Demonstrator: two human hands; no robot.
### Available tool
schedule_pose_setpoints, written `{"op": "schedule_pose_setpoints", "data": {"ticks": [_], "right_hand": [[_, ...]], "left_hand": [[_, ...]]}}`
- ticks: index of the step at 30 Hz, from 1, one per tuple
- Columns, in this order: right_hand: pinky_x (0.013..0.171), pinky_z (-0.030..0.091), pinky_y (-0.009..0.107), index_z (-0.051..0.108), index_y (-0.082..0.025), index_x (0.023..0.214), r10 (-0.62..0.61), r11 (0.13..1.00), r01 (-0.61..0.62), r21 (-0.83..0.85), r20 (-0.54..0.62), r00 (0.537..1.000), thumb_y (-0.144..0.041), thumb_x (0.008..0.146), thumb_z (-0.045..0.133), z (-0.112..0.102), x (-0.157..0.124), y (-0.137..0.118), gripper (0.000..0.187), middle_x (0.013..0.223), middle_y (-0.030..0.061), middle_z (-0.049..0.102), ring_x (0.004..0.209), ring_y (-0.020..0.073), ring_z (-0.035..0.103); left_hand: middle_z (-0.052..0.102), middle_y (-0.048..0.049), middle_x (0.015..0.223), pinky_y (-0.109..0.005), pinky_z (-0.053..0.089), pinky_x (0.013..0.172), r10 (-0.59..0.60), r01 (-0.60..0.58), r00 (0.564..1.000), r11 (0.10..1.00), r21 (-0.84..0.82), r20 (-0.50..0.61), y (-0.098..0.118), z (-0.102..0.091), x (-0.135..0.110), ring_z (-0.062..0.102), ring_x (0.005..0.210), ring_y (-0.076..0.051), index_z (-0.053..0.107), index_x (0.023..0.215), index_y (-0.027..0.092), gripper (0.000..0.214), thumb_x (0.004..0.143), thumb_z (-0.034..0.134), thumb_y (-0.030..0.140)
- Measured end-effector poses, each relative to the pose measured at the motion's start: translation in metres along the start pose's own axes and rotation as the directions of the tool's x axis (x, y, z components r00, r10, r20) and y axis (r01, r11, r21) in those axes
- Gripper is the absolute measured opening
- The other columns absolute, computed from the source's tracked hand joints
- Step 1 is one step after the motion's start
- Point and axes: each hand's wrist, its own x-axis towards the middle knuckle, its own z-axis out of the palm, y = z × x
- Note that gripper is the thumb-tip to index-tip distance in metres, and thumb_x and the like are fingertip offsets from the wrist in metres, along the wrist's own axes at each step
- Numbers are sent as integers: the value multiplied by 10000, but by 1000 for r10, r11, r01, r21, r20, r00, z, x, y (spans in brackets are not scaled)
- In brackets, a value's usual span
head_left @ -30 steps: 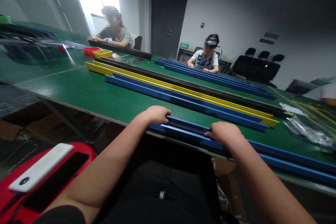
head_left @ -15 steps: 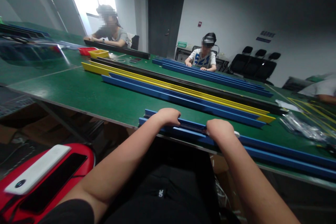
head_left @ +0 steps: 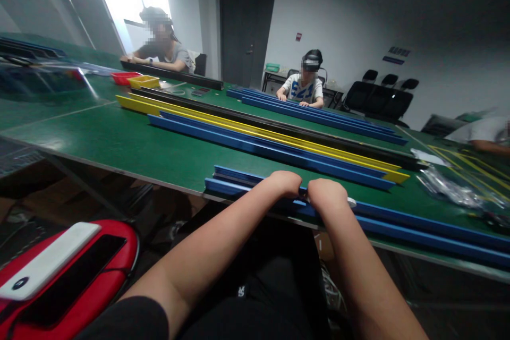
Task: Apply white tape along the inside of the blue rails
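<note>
A long blue channel-shaped profile (head_left: 418, 231) lies along the near edge of the table, beneath both my hands. My left hand (head_left: 286, 185) is closed over the profile, its fingertips mostly hidden. Just to its right, my right hand (head_left: 329, 194) is a fist around an object whose white end (head_left: 351, 202) sticks out on its right side; the rest of that object is covered. A small dark gap separates the two hands, and what lies in it is too small to make out.
Beyond lie another blue profile (head_left: 271, 151), a yellow profile (head_left: 255, 135) and black profiles (head_left: 338, 141) on the green table (head_left: 79, 135). Clear plastic bags (head_left: 446, 188) lie right. A red stool (head_left: 115, 255) holds a phone (head_left: 75, 281) and a white device (head_left: 48, 260). Several people sit around.
My left hand has slid right along the blue profile, close up to my right hand. My right hand stays at about the same place on the profile. The view has shifted slightly.
</note>
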Motion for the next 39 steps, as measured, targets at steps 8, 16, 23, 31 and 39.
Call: {"op": "schedule_pose_setpoints", "data": {"ticks": [8, 16, 23, 31, 39], "right_hand": [[809, 525, 407, 758, -148, 1011, 22, 1000, -21, 22, -22, 1000, -232, 861, 509, 3, -7, 0, 303, 1040, 197, 721, 955, 296, 689], [799, 513, 417, 756, -180, 986, 15, 999, -12, 45, -48, 999, -415, 868, 547, 5, -14, 5, 336, 1022, 176, 725, 953, 311, 682], [800, 492, 381, 703, -226, 1079, -171, 981, 173, 83, -38, 985, -459, 944, 401, -6, -24, 5, 405, 1027, 133, 727, 947, 273, 678], [855, 474, 330, 607, -282, 1292, -323, 925, 320, 206, -22, 946, -470, 908, 478, -24, -22, 15, 447, 1214, 83, 685, 1074, 254, 641], [853, 490, 405, 722, -219, 1123, -135, 991, 137, -5, 117, 984, -587, 840, 561, -21, -8, 36, 491, 1163, 150, 695, 1065, 312, 649]], "left_hand": [[730, -95, 1049, -360, 552, 776, 18, -18, 994, 1000, 0, -112, -4, 9, -9, 689, 946, -278, 677, 992, 244, 243, 828, 599, 406], [728, -81, 1022, -335, 531, 744, 70, -64, 982, 997, 35, -177, -6, 11, -12, 688, 918, -263, 662, 934, 244, 192, 851, 575, 393], [722, -63, 995, -301, 488, 714, 76, -60, 969, 995, 74, -236, -27, 13, -33, 679, 898, -241, 653, 910, 247, 179, 857, 547, 382], [720, -39, 955, -264, 419, 661, -48, 59, 985, 997, 59, -164, -93, 7, -79, 650, 852, -214, 670, 952, 269, 239, 816, 591, 449], [726, -39, 991, -260, 404, 655, -17, 23, 987, 999, 37, -159, -104, 3, -89, 650, 864, -210, 670, 983, 265, 228, 808, 600, 393]]}}
